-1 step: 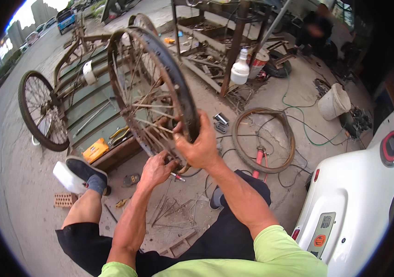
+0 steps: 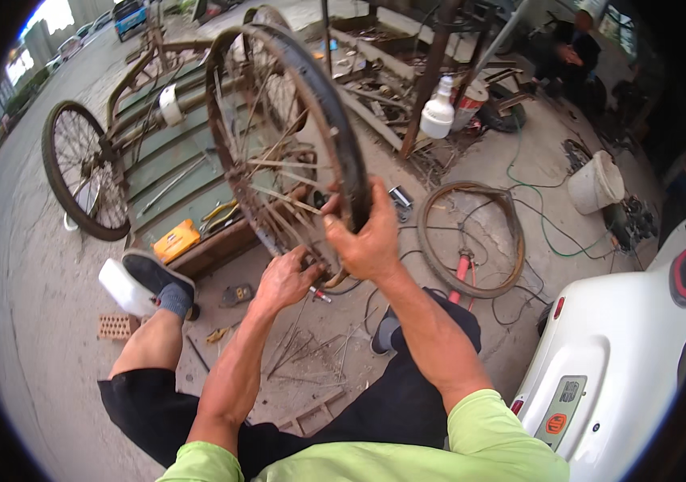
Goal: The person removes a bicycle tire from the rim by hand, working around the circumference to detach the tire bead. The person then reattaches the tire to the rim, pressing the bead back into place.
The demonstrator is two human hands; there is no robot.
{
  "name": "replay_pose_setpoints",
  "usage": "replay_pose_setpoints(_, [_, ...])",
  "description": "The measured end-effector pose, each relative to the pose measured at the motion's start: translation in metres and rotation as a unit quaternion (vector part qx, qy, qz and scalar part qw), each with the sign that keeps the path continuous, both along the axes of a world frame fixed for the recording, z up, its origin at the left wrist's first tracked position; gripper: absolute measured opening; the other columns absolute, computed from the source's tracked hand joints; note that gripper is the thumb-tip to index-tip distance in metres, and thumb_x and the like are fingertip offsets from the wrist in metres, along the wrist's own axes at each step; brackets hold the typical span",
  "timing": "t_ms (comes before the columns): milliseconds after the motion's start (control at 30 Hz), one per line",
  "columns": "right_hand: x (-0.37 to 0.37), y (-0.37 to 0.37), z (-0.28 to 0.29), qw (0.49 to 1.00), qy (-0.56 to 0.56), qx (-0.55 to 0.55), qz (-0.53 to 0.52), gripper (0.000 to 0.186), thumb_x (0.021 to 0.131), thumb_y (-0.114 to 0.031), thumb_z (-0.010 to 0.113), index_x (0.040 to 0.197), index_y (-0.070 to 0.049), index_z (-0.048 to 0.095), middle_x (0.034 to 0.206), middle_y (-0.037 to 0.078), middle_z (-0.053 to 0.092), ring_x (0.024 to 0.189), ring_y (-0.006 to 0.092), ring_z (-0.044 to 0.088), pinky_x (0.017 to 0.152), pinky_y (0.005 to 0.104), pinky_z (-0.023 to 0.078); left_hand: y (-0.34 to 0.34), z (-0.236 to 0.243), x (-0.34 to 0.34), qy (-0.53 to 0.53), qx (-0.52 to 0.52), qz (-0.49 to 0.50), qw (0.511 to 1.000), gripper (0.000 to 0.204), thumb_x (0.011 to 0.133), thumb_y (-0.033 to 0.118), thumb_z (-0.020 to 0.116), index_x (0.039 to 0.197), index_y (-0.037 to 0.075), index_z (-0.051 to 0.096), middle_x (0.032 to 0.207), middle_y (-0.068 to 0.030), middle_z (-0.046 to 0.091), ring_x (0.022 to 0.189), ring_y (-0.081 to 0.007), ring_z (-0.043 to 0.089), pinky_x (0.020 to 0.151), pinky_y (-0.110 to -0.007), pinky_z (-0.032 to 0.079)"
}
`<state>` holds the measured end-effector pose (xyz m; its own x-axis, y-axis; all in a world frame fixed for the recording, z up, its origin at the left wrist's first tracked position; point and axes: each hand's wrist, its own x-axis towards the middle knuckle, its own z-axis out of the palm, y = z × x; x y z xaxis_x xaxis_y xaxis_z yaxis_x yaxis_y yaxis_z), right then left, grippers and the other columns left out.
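A rusty spoked wheel (image 2: 240, 173) stands upright in front of me, with a black tire (image 2: 328, 108) along its upper and near side. My right hand (image 2: 365, 234) is closed round the tire and rim at the near side, thumb on the inner face. Lower down, my left hand (image 2: 288, 277) has its fingers bent against the bottom of the rim, close to the spokes. What lies under those fingertips is hidden. Beneath the hands, a small red-and-silver tool (image 2: 320, 296) shows near the wheel's lower edge.
Behind the wheel lies an overturned cart (image 2: 174, 173) with another wheel (image 2: 86, 170) and an orange box (image 2: 176, 239). At right are a loose tire (image 2: 431, 217), a red pump (image 2: 461, 273), a white bucket (image 2: 597, 183) and a white car (image 2: 600, 345). A person (image 2: 572, 52) sits at the back.
The whole view has shifted, so the scene sits farther right. Both hands keep their places on the wheel, the left fingers curled slightly differently at the rim.
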<state>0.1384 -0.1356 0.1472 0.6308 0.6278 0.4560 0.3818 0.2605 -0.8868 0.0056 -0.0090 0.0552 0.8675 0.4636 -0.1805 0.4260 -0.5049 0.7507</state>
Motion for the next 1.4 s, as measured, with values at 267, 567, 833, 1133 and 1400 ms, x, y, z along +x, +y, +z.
replay_pose_setpoints(267, [-0.005, 0.003, -0.001, 0.996, 0.033, 0.088, -0.006, 0.046, 0.085, 0.005, 0.067, 0.127, 0.001, 0.050, 0.124, 0.014, 0.063, 0.099, 0.0167, 0.068, 0.086, 0.0315, 0.055, -0.003, -0.003, 0.001, -0.089, -0.084, 0.061, 0.991, 0.034, 0.096, 0.025, 0.070, 0.115, -0.003, 0.069, 0.101, -0.0197, 0.075, 0.095, -0.0308, 0.071, 0.086, -0.042, 0.054])
replay_pose_setpoints(567, [0.007, 0.003, -0.006, 0.995, 0.022, 0.101, 0.008, 0.046, 0.084, 0.003, 0.067, 0.128, 0.002, 0.050, 0.124, 0.015, 0.062, 0.100, 0.0191, 0.068, 0.087, 0.0326, 0.054, 0.017, -0.022, -0.006, -0.141, -0.387, -0.049, 0.910, 0.036, 0.101, 0.011, 0.066, 0.130, -0.008, 0.056, 0.086, -0.0057, 0.068, 0.080, -0.0154, 0.067, 0.074, -0.032, 0.055])
replay_pose_setpoints(833, [0.000, 0.002, -0.001, 0.997, 0.021, 0.075, -0.007, 0.044, 0.084, 0.003, 0.067, 0.125, 0.001, 0.052, 0.123, 0.015, 0.062, 0.100, 0.0172, 0.068, 0.089, 0.0333, 0.054, -0.004, -0.003, 0.002, -0.087, -0.109, 0.042, 0.989, 0.034, 0.094, 0.025, 0.077, 0.108, -0.003, 0.064, 0.081, -0.0093, 0.068, 0.069, -0.0163, 0.063, 0.064, -0.037, 0.051])
replay_pose_setpoints(1133, [-0.001, 0.003, -0.002, 0.996, 0.007, 0.086, 0.000, 0.045, 0.083, 0.004, 0.068, 0.125, 0.001, 0.051, 0.122, 0.015, 0.063, 0.098, 0.0174, 0.068, 0.090, 0.0333, 0.055, -0.001, -0.013, 0.001, -0.135, -0.319, -0.021, 0.938, 0.053, 0.090, 0.011, 0.074, 0.139, -0.001, 0.057, 0.077, 0.0038, 0.051, 0.069, -0.0082, 0.050, 0.061, -0.028, 0.042])
replay_pose_setpoints(1400, [0.002, 0.002, -0.008, 0.996, 0.016, 0.085, -0.006, 0.045, 0.088, 0.003, 0.066, 0.130, -0.001, 0.052, 0.127, 0.016, 0.062, 0.103, 0.0183, 0.070, 0.076, 0.0272, 0.053, 0.019, -0.016, 0.001, -0.085, -0.367, -0.092, 0.922, 0.049, 0.092, 0.011, 0.075, 0.135, -0.003, 0.058, 0.077, -0.0044, 0.065, 0.073, -0.0142, 0.066, 0.067, -0.034, 0.055])
